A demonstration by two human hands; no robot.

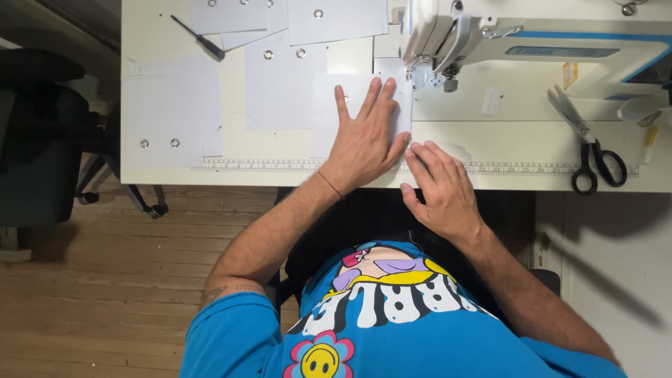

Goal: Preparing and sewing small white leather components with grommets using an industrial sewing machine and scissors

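Observation:
My left hand lies flat, fingers spread, on a white fabric piece with a metal eyelet, pressing it to the white table. The piece's far right corner sits by the needle area of the white and blue sewing machine. My right hand rests beside it at the table's front edge, fingertips touching the fabric's lower right edge. Neither hand grips anything.
Several more white pieces with eyelets lie spread over the table's left half. A black-handled screwdriver lies at the back left. Black-handled scissors lie at the right. A printed ruler runs along the front edge. A dark chair stands left.

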